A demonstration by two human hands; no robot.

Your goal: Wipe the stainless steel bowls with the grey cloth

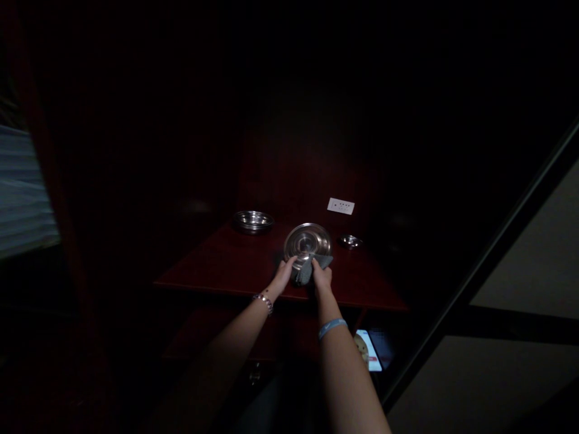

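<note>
A shiny metal bowl (307, 240) is held tilted over the dark red shelf (217, 265), its round face toward me. My left hand (284, 274) grips its lower left rim with the thumb on the near side. A grey cloth (304, 274) is in my right hand (321, 275), pressed against the bowl's lower right edge. The fingers behind the bowl and cloth are hidden. Farther left on the shelf sit stacked metal bowls (254, 222). To the right stands a smaller metal bowl (350, 242).
A white socket plate (341, 206) is on the back wall. Below the shelf, at the right, a lit screen (368, 349) shows. A dark slanted edge (479, 265) runs along the right side. Pale ridged material (22, 187) appears at the far left. Lighting is very dim.
</note>
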